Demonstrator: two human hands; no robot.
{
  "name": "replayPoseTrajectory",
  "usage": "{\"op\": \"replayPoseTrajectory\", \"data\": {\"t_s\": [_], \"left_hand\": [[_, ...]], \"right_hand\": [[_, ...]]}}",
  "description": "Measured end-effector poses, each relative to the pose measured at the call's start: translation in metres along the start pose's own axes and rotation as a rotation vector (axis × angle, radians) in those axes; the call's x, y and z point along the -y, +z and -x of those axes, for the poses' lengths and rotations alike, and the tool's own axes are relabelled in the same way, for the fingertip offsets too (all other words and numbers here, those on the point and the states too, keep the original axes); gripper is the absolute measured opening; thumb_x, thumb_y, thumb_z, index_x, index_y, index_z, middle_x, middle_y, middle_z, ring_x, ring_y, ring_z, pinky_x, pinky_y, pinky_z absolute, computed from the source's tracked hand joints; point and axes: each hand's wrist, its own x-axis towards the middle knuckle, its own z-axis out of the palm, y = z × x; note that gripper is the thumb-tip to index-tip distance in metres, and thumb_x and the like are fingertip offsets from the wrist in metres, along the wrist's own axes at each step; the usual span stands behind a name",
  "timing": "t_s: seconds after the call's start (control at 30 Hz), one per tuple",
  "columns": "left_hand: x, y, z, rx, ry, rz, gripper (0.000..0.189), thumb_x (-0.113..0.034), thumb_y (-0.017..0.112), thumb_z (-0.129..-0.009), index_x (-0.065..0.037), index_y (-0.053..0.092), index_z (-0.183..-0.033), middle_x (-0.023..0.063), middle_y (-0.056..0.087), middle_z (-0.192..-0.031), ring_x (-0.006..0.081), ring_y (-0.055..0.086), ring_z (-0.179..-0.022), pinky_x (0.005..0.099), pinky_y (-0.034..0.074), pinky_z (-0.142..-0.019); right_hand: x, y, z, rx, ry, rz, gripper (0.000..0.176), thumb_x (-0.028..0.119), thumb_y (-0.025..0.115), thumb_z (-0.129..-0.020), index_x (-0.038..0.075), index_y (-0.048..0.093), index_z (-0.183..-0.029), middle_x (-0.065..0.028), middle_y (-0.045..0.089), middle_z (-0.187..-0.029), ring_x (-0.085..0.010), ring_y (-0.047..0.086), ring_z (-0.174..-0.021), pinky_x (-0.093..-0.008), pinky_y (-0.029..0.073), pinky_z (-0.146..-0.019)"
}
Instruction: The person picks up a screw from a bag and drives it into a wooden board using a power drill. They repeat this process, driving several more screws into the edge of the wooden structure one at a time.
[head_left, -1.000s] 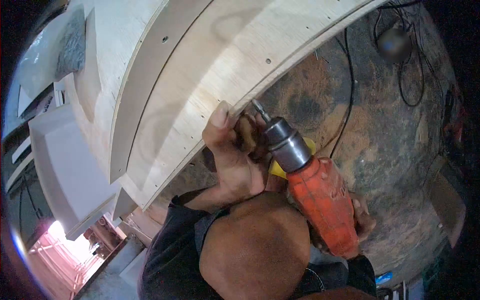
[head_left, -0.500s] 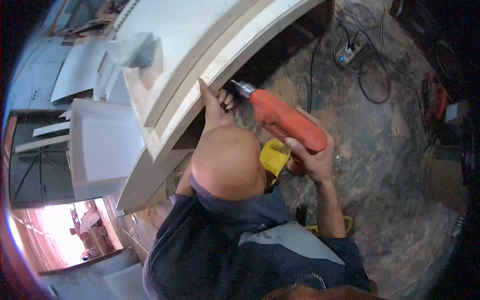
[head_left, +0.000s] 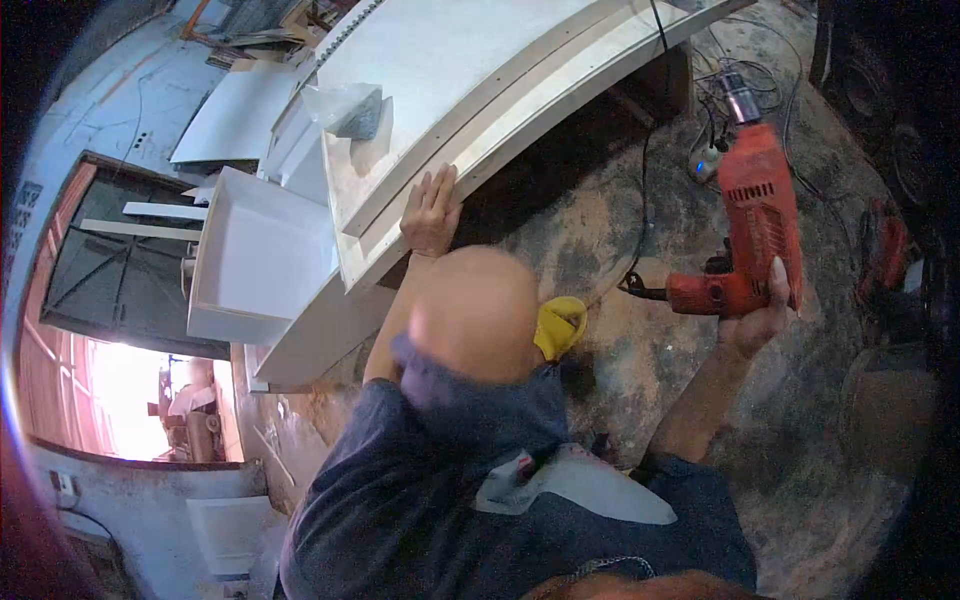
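Observation:
My right hand (head_left: 757, 325) is wrapped around the rear of a red power drill (head_left: 762, 215), held up off the furniture with its chuck pointing away from me. My left hand (head_left: 430, 215) lies on the pale wooden edge strip of a large white panel (head_left: 450, 60), fingers stretched flat over it and apart from the drill. A row of small dark holes or screw heads runs along the strip. On the panel, close to my left hand, rests a clear plastic bag (head_left: 355, 115) with something dark grey in it.
A white open box or drawer (head_left: 265, 250) stands at the left. Behind the drill, a power strip (head_left: 706, 162) with a blue light and tangled cables lies on the stained floor (head_left: 630, 370). A yellow shoe or sandal (head_left: 560, 325) is below me. Another red tool (head_left: 885, 245) sits far right.
The drill has swung right, away from the panel edge, and now points away from me. My left hand has gone from curled fingers at the edge to flat on top.

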Motion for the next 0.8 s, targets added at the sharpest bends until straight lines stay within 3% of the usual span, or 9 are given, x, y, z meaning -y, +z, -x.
{"op": "replayPoseTrajectory", "data": {"t_s": [0.07,0.13,0.33,0.43,0.47,0.5,0.63,0.7,0.8], "left_hand": [[0.002,0.005,0.000,-0.100,-0.012,0.031,0.044,-0.014,0.066,-0.070,-0.018,0.058,-0.113,0.0011,0.060,-0.110,0.0258,0.059,-0.099,0.0377,0.048,-0.083],[0.007,0.003,0.001,-0.029,-0.052,0.095,0.044,-0.012,0.065,-0.070,-0.019,0.059,-0.113,0.0015,0.060,-0.110,0.0255,0.059,-0.100,0.0387,0.048,-0.084],[0.007,0.004,0.004,-0.027,-0.100,0.119,0.046,-0.011,0.065,-0.069,-0.022,0.058,-0.113,0.0011,0.059,-0.112,0.0266,0.058,-0.100,0.0370,0.048,-0.084],[0.013,-0.020,-0.016,0.265,-0.133,0.214,0.042,-0.022,0.074,-0.067,-0.018,0.062,-0.107,0.0024,0.060,-0.111,0.0224,0.059,-0.100,0.0345,0.049,-0.083],[0.020,-0.034,-0.031,0.408,-0.206,0.349,0.041,-0.026,0.076,-0.065,-0.016,0.064,-0.104,0.0031,0.062,-0.108,0.0211,0.060,-0.099,0.0337,0.049,-0.083],[0.037,-0.039,-0.049,0.330,-0.175,0.384,0.040,-0.028,0.077,-0.064,-0.014,0.065,-0.100,0.0043,0.063,-0.104,0.0203,0.060,-0.098,0.0325,0.049,-0.082],[0.149,-0.040,-0.138,-0.052,-0.218,0.196,0.021,-0.020,0.066,-0.077,-0.005,0.066,-0.092,0.0118,0.066,-0.085,0.0218,0.065,-0.075,0.0303,0.050,-0.069],[0.218,-0.020,-0.163,0.225,-0.343,0.168,0.026,-0.025,0.057,-0.082,-0.001,0.065,-0.089,0.0142,0.066,-0.078,0.0233,0.065,-0.074,0.0307,0.049,-0.067],[0.263,0.015,-0.162,0.714,-0.405,0.343,0.018,-0.013,0.057,-0.080,0.002,0.064,-0.088,0.0135,0.066,-0.082,0.0219,0.064,-0.073,0.0310,0.048,-0.067]], "right_hand": [[-0.009,-0.022,-0.012,0.060,0.046,-0.105,0.044,0.021,0.050,-0.085,-0.002,0.039,-0.121,-0.0162,0.053,-0.110,-0.0289,0.059,-0.090,-0.0427,0.053,-0.069],[-0.021,-0.029,-0.014,-0.047,-0.030,-0.098,0.047,0.019,0.048,-0.085,-0.006,0.037,-0.123,-0.0176,0.049,-0.117,-0.0302,0.052,-0.105,-0.0432,0.042,-0.093],[-0.046,-0.024,-0.025,-0.211,-0.059,0.121,0.055,0.034,0.053,-0.080,0.001,0.039,-0.122,-0.0161,0.048,-0.117,-0.0314,0.052,-0.103,-0.0445,0.047,-0.084],[-0.039,-0.010,-0.027,-0.112,-0.080,0.206,0.056,0.036,0.054,-0.079,0.002,0.041,-0.121,-0.0160,0.048,-0.117,-0.0315,0.052,-0.102,-0.0457,0.048,-0.081],[-0.043,-0.049,-0.033,-0.076,-0.527,0.741,0.058,0.039,0.054,-0.078,0.002,0.041,-0.121,-0.0169,0.047,-0.117,-0.0313,0.052,-0.103,-0.0449,0.048,-0.082],[-0.054,-0.084,-0.047,-0.043,-0.984,1.269,0.060,0.041,0.054,-0.078,0.002,0.041,-0.122,-0.0178,0.047,-0.117,-0.0311,0.051,-0.104,-0.0441,0.047,-0.083],[-0.058,-0.002,-0.069,-0.319,-0.696,0.589,0.062,0.043,0.054,-0.080,0.003,0.039,-0.125,-0.0184,0.044,-0.121,-0.0269,0.050,-0.107,-0.0403,0.046,-0.088],[-0.054,0.030,-0.067,-0.477,-0.470,0.201,0.063,0.044,0.053,-0.081,0.003,0.038,-0.127,-0.0188,0.042,-0.124,-0.0240,0.049,-0.109,-0.0379,0.045,-0.091],[-0.057,0.009,-0.074,-0.385,-0.483,0.263,0.060,0.041,0.050,-0.083,0.002,0.036,-0.127,-0.0186,0.043,-0.124,-0.0248,0.049,-0.108,-0.0385,0.044,-0.091]]}}
